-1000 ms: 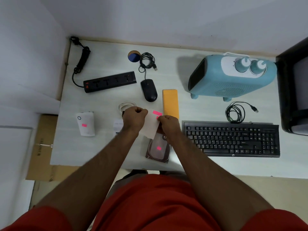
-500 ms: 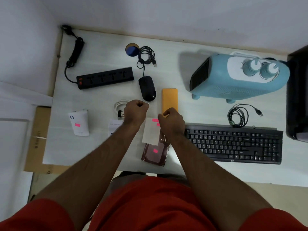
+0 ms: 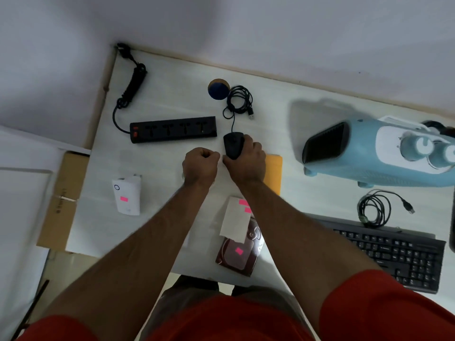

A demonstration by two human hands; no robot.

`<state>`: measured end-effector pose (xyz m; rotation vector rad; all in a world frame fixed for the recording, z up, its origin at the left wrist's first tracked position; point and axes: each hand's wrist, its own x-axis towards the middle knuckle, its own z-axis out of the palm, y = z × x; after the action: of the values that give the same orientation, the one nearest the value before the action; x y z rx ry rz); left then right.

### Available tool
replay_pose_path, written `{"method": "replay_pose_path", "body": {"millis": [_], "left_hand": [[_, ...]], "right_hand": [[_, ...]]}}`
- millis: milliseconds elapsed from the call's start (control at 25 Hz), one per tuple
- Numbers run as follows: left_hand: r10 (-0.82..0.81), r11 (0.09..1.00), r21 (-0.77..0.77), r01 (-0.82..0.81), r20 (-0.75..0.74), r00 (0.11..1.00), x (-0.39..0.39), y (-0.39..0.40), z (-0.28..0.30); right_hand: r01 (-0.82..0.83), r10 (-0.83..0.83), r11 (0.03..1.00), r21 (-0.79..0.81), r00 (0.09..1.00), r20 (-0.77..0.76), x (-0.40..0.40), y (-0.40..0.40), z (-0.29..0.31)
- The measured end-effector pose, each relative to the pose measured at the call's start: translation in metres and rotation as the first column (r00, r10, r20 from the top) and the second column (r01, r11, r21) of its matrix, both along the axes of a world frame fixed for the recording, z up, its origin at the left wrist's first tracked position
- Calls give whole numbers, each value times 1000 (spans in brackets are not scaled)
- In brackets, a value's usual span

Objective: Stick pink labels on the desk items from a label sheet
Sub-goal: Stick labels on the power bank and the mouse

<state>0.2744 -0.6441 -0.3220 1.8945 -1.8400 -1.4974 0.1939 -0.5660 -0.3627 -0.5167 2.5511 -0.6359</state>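
My right hand [image 3: 248,159] grips the black computer mouse [image 3: 232,145] at the middle of the white desk [image 3: 172,99]. Just left of it, my left hand [image 3: 200,164] is closed in a fist; whether a label is pinched in it I cannot tell. The label sheet [image 3: 235,221] lies on the desk with two pink labels at its upper right corner, its lower end overlapping a dark hard drive [image 3: 240,254] that carries a pink label. A white adapter [image 3: 126,195] at the left also bears a pink label.
A black power strip [image 3: 173,129] lies behind my left hand. An orange case [image 3: 273,173] sits under my right wrist. A blue fan heater [image 3: 379,153] and a coiled cable [image 3: 375,211] are at the right, a black keyboard [image 3: 398,257] in front of them.
My right hand let go of the label sheet, which now lies on the desk, and moved forward to grip the mouse. My left fist moved forward beside it.
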Motion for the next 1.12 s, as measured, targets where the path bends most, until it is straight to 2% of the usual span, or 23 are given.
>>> {"method": "replay_pose_path", "body": {"millis": [80,120,160,200,240,280,320,440,600,840,920,1120], "left_hand": [[16,1000,-3,-16,-22,1000,0,-6,-1],[17,1000,-5,-18,-45,999,-1,-8,-1],[13,1000,-9,-13,-71,997,-1,-9,-1],[-3,1000,-20,2,-93,996,-1,-8,1],[-36,998,-48,31,-105,994,-1,-7,3],[-85,993,-94,75,-109,990,-1,-5,6],[-141,981,-149,125,-106,984,-1,-3,8],[-286,922,-295,250,-86,954,-2,3,15],[-406,831,-407,379,22,914,-3,7,19],[-428,801,-427,420,84,900,-8,15,23],[-462,790,-429,438,55,885,-7,18,23],[-515,774,-445,450,-30,857,-1,26,17]], "right_hand": [[150,-136,982,-112,983,125,-1,-7,4],[298,-234,934,-196,927,292,-2,-9,7],[473,-300,843,-255,808,507,-3,-10,10],[627,-298,734,-260,642,706,-4,-9,13],[730,-242,643,-232,481,842,-5,-7,16],[782,-169,588,-207,369,914,-5,-5,19],[803,-108,559,-205,315,943,-5,-3,20],[820,2,513,-252,293,956,-4,1,24],[817,13,506,-276,313,950,-1,3,22],[815,-2,504,-287,333,943,3,3,15],[820,-14,495,-287,338,941,1,2,15],[865,-7,433,-252,283,959,-4,-1,20]]}}
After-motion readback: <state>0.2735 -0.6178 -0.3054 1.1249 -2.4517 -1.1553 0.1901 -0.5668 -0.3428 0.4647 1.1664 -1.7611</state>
